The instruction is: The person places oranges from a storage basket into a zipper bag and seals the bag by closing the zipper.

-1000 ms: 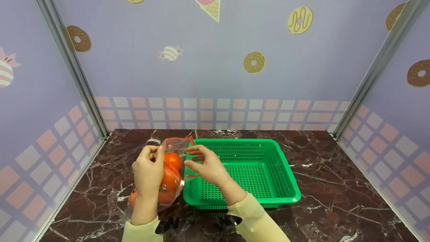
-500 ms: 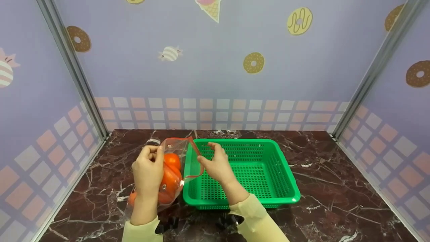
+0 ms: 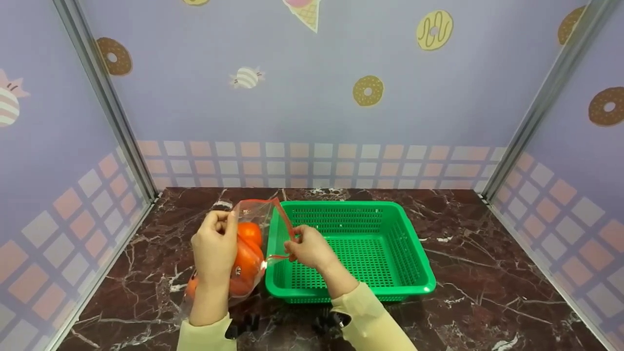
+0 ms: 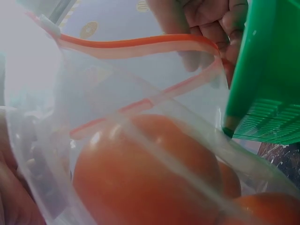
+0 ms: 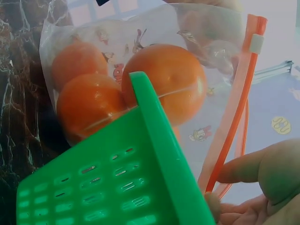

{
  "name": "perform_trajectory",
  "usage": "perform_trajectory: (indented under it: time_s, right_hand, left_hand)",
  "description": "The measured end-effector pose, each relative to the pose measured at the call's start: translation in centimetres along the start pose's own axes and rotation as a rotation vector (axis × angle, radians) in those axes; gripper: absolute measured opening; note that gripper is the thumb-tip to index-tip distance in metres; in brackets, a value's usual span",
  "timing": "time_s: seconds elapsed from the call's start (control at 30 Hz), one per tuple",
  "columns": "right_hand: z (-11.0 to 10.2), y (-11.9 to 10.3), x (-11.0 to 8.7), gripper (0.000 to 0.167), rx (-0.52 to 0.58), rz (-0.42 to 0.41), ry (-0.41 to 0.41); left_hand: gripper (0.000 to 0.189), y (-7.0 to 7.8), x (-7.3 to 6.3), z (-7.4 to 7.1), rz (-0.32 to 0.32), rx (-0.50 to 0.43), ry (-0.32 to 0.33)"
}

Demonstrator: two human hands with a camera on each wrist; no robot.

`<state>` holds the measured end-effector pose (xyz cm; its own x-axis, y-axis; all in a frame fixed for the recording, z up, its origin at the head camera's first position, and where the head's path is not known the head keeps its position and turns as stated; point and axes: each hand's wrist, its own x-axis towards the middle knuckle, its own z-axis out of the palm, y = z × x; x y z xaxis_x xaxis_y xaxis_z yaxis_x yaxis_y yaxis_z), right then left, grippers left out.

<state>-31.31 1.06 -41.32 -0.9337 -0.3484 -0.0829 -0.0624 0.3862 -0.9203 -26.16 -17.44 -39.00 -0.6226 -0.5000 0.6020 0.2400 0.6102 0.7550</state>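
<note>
A clear zip bag [image 3: 253, 212] with a red-orange zip edge leans on the basket's left rim, its mouth spread. Several round orange-red fruits [image 3: 249, 258], like tomatoes, lie inside it; a large one [image 5: 165, 80] shows near the mouth in the right wrist view. My left hand [image 3: 214, 246] grips the bag's left side with curled fingers. My right hand [image 3: 312, 248] pinches the zip edge at the mouth's right corner, over the basket. A pale slider [image 5: 256, 43] sits at the zip's far end from that hand. The left fingertips are partly hidden.
A green plastic basket [image 3: 424, 265] with slotted walls stands right of the bag, under my right hand. The dark red marbled table [image 3: 487, 273] runs back to a patterned wall [image 3: 312, 117], with side panels at left and right.
My right hand came off the bag's mouth, spread its fingers to the right, then came down and pinched the zip edge's right corner. The mouth is wider. My left hand stays put.
</note>
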Motion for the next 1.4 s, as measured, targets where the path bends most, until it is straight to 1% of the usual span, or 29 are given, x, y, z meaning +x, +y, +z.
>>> perform_trajectory:
  time_s: [0.07, 0.17, 0.37, 0.7, 0.9, 0.97, 1.07, 1.2, 1.27, 1.33, 1.4]
  right_hand:
    - [0.1, 0.0, -0.1, 0.031, 0.000, -0.014, 0.002]
    - [0.2, 0.0, -0.1, 0.021, -0.027, -0.041, 0.007]
    - [0.3, -0.3, -0.4, 0.007, -0.047, -0.046, 0.004]
    - [0.1, -1.7, -0.5, 0.006, 0.018, -0.082, 0.008]
    - [0.0, -3.1, -0.2, 0.007, -0.020, -0.130, 0.022]
    - [0.1, -3.7, -0.2, 0.008, -0.046, -0.152, 0.023]
    - [0.2, -4.8, 0.2, 0.009, -0.086, -0.178, 0.030]
    - [0.1, -6.6, 0.9, 0.010, -0.137, -0.193, 0.047]
    - [0.0, -7.5, 1.3, 0.011, -0.174, -0.195, 0.056]
    - [-0.1, -8.6, 1.6, 0.012, -0.202, -0.194, 0.060]
    - [-0.1, -9.6, 2.0, 0.012, -0.232, -0.194, 0.076]
  left_hand:
    - [0.013, 0.0, 0.0, 0.0, -0.007, 0.003, -0.001]
    - [0.013, 0.0, 0.1, 0.0, -0.013, 0.009, -0.004]
    - [0.014, -0.1, 0.0, -0.1, -0.003, 0.008, -0.001]
    - [0.015, -0.2, 0.3, -0.8, -0.020, 0.013, 0.014]
    - [0.015, -0.2, 0.9, -1.7, -0.039, -0.007, 0.058]
    - [0.016, -0.1, 1.2, -2.1, -0.045, -0.002, 0.060]
    - [0.016, 0.2, 2.0, -2.8, -0.071, 0.033, 0.019]
    - [0.017, 1.0, 3.5, -4.0, -0.114, 0.105, -0.078]
    - [0.019, 1.3, 4.2, -4.6, -0.128, 0.141, -0.116]
    - [0.020, 1.6, 4.9, -5.1, -0.135, 0.165, -0.139]
    - [0.021, 2.0, 5.6, -5.6, -0.140, 0.180, -0.147]
